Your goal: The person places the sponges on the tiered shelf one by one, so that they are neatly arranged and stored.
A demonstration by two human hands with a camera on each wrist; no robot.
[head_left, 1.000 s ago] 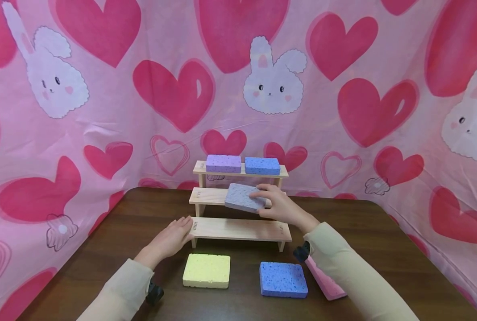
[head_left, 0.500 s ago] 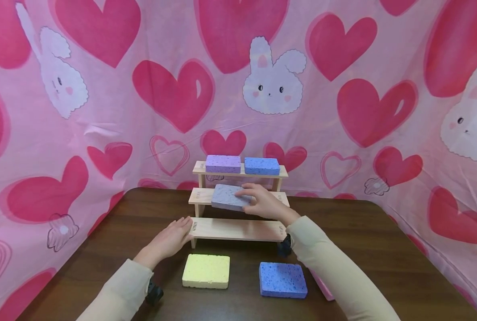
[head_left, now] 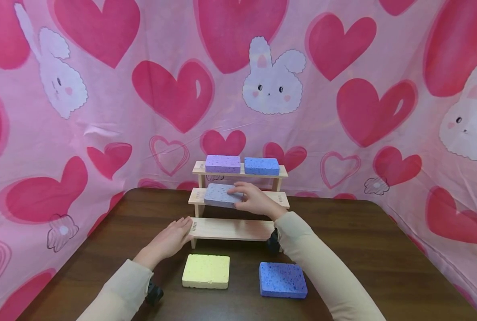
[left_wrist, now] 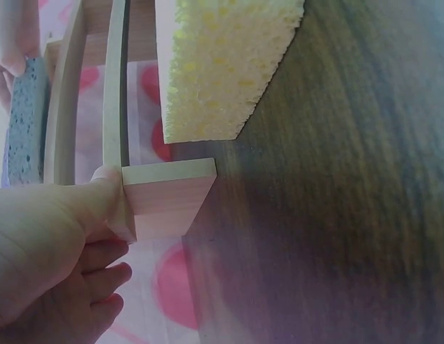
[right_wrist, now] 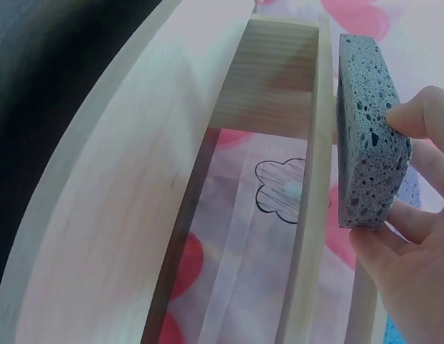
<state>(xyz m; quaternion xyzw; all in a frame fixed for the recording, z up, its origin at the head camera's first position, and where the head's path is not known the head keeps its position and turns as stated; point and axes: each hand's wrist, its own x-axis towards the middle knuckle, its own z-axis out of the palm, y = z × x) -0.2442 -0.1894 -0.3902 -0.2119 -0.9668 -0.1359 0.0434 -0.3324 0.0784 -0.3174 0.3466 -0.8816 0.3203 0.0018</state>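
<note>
Brown wood-grain table (head_left: 362,254): three-tier stand (head_left: 232,228); yellow sponge (head_left: 206,270), blue sponge (head_left: 283,279) in front.

Pale wooden rack (head_left: 230,228); at its middle tier, speckled grey-blue sponge (head_left: 219,196); in front, yellow sponge (head_left: 206,271) and speckled blue sponge (head_left: 283,280); behind, pink cloth (head_left: 230,100) with red hearts (head_left: 176,96), white rabbits (head_left: 272,91).

The head view looks forward and down from the near side of the table (head_left: 362,236), far enough back to frame the whole rack (head_left: 230,228). The left wrist view, tipped sideways, faces the rack's left end close up; the right, tipped oppositely, hugs its front edge. Both catch the grey-blue sponge (right_wrist: 369,136).
</note>
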